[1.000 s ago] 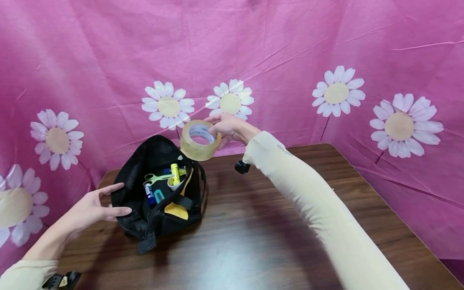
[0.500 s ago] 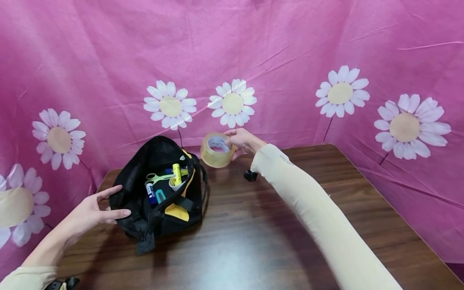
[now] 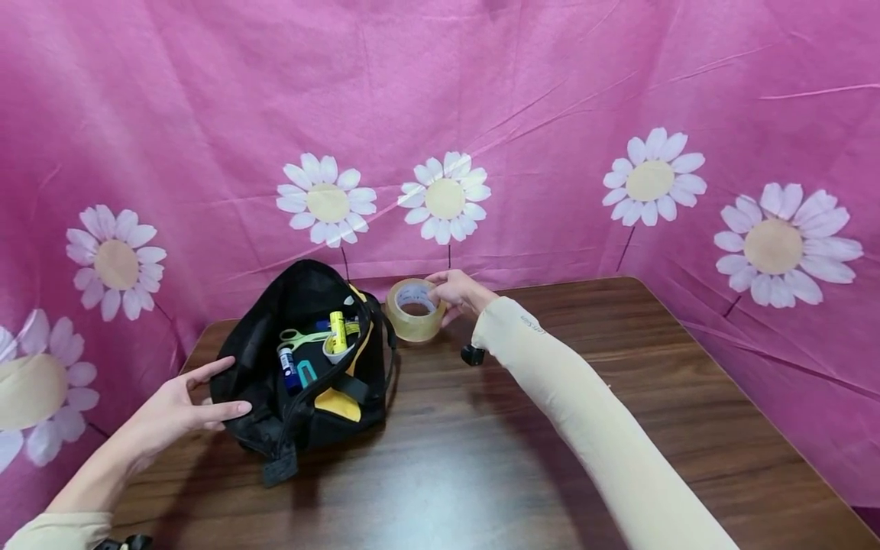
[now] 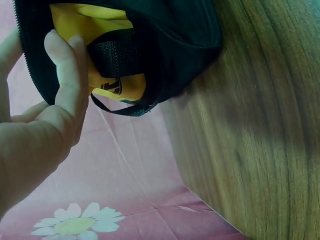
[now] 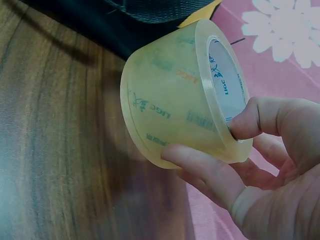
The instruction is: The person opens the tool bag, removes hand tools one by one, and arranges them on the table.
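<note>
The tape roll (image 3: 416,328) and the right hand (image 3: 462,292) have come down and to the right since a second ago, from over the rim of the black bag (image 3: 330,431) to a spot just beside its right side. The right hand pinches the roll, its thumb hooked inside the white core (image 5: 227,80); the right wrist view alone brings out the coloured print (image 5: 160,112) on the tape's outer face (and shows the roll tilted, though whether it touches the wooden table (image 3: 447,458) I cannot tell). The left hand (image 3: 172,409) holds the bag's left edge between thumb and fingers. Only the head view looks into the gaping bag: green scissors (image 3: 302,338), a yellow stick (image 3: 338,331) upright in a white ring (image 3: 335,353), a dark blue tube (image 3: 288,369) and a teal piece (image 3: 306,372). The left wrist view gives instead the outside, with a yellow panel (image 4: 90,20), a woven black strap (image 4: 117,57) and zipper teeth (image 4: 25,55). Behind the table hangs pink cloth (image 3: 516,76) with white daisies (image 3: 649,181).
</note>
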`<action>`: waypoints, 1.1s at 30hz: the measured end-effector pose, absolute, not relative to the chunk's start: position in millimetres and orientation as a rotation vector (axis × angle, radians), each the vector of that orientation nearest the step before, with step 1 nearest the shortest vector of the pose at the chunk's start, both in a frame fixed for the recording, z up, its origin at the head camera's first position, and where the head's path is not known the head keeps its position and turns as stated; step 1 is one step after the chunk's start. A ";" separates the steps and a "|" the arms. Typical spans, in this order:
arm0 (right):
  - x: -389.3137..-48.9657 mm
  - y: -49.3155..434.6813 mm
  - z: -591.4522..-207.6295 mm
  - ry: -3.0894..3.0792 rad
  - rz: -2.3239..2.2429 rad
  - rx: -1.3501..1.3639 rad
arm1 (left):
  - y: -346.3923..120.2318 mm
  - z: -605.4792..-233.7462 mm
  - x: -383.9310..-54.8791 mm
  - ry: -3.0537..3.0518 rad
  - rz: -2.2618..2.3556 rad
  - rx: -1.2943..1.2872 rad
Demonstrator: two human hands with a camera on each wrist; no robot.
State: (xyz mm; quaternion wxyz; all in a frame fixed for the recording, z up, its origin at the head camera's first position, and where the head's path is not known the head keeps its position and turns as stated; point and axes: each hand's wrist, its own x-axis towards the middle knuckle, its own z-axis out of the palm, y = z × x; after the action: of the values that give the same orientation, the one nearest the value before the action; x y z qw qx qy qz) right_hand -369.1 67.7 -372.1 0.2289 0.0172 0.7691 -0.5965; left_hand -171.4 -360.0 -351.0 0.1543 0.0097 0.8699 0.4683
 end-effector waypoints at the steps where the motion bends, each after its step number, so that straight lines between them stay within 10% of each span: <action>1: -368.7 67.7 -373.5 2.112 -1.644 0.053 | -359.6 -351.7 -171.4 2.495 1.339 0.028; 33: -371.3 88.9 -422.1 1.863 -1.797 0.010 | -358.9 -358.1 -170.9 2.502 1.321 0.057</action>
State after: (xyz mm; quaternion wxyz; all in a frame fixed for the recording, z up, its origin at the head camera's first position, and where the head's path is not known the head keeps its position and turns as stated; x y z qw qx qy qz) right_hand -371.3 88.9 -422.1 0.2730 0.0039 0.6925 -0.6677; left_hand -170.9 -358.9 -358.1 0.1551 0.0201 0.8734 0.4612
